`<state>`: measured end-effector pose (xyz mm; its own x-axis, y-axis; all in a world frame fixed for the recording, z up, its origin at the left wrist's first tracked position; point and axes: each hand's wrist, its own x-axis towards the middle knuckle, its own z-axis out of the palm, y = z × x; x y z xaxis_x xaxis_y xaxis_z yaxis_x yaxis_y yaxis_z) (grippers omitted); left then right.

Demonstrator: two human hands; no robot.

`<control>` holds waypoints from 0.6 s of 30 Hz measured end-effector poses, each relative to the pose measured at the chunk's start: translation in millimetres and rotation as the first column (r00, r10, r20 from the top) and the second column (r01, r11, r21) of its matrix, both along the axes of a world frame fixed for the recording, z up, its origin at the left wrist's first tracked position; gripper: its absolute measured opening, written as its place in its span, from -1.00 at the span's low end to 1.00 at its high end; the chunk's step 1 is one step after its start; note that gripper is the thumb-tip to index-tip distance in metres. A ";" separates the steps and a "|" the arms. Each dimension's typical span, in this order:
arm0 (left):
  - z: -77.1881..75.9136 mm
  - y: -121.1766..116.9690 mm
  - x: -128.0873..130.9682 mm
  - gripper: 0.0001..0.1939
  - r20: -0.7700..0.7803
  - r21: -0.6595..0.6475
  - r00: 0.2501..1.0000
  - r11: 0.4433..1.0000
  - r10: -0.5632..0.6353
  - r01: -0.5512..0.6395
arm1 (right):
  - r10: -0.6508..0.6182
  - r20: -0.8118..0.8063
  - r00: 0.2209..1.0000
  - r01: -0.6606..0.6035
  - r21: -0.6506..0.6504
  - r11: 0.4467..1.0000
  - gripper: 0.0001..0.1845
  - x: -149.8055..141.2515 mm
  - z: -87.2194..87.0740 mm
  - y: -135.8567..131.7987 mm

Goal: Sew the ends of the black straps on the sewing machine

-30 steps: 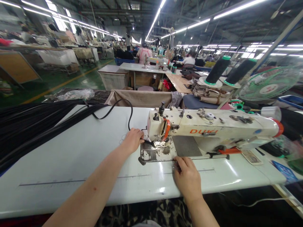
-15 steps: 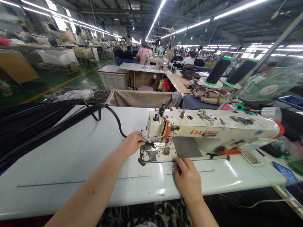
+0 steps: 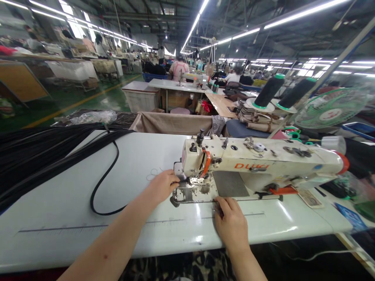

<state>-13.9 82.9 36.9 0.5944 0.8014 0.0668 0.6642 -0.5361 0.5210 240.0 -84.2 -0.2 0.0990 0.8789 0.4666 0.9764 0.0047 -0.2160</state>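
My left hand is closed in a pinch on a narrow black strap, just left of the presser foot of the sewing machine. The strap's free length curves in a loop over the white table and runs back to a heap of black straps. At the front edge of the machine bed rests my right hand, fingers curled round something small and dark that I cannot make out. The needle area is partly hidden behind the machine head.
Loose thread lies behind my left hand. A printed ruler line crosses the table. Behind stands a beige cloth-lined bin. Black thread cones and a green fan are at the right. Other people sit farther off.
The strap's loose length has swung from behind my left hand into a wide loop nearer the front of the table. Both hands stay almost in place.
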 end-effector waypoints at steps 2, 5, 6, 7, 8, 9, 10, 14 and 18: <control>-1.1 -11.8 0.2 -0.79 0.019 -0.032 0.999 0.999 0.029 -0.028 | 0.001 0.005 1.000 -0.001 0.000 1.000 -0.55 0.1 -0.2 0.3; -3.5 -26.8 3.4 -0.77 0.060 -0.071 0.994 0.994 0.088 -0.084 | 0.000 0.010 1.000 0.000 -0.001 1.000 -0.58 -0.4 0.4 0.0; -4.1 -30.8 5.3 -0.78 0.071 -0.080 0.992 0.992 0.101 -0.096 | 0.001 0.009 1.000 -0.001 0.000 1.000 -0.58 -0.7 0.9 -0.4; -4.7 -34.3 7.4 -0.79 0.080 -0.087 0.990 0.991 0.112 -0.105 | 0.001 0.007 1.000 -0.001 -0.001 1.000 -0.58 -1.0 1.4 -0.7; -5.3 -37.7 9.9 -0.80 0.089 -0.091 0.989 0.989 0.122 -0.114 | 0.000 0.006 1.000 0.000 -0.002 1.000 -0.58 -1.4 2.0 -1.0; -6.1 -41.1 12.7 -0.81 0.096 -0.092 0.987 0.988 0.131 -0.122 | -0.001 0.005 1.000 0.001 -0.004 1.000 -0.58 -1.7 2.5 -1.2; -7.1 -44.7 15.6 -0.81 0.102 -0.093 0.985 0.987 0.140 -0.131 | -0.003 0.004 1.000 0.003 -0.007 1.000 -0.58 -2.0 3.0 -1.3; -12.5 -62.4 28.7 -0.79 0.085 -0.098 0.977 0.977 0.197 -0.188 | -0.012 -0.003 1.000 0.012 -0.014 1.000 -0.57 -3.1 4.1 -0.8; -14.8 -79.6 42.6 -0.74 0.069 -0.093 0.975 0.975 0.210 -0.203 | -0.012 -0.016 1.000 0.012 -0.020 1.000 -0.56 -3.0 4.1 -1.4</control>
<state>28.7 3.2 22.2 0.4111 0.9110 0.0332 0.7114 -0.3434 0.6132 237.0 -85.6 3.9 0.1166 0.8866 0.4476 0.9728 -0.0112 -0.2313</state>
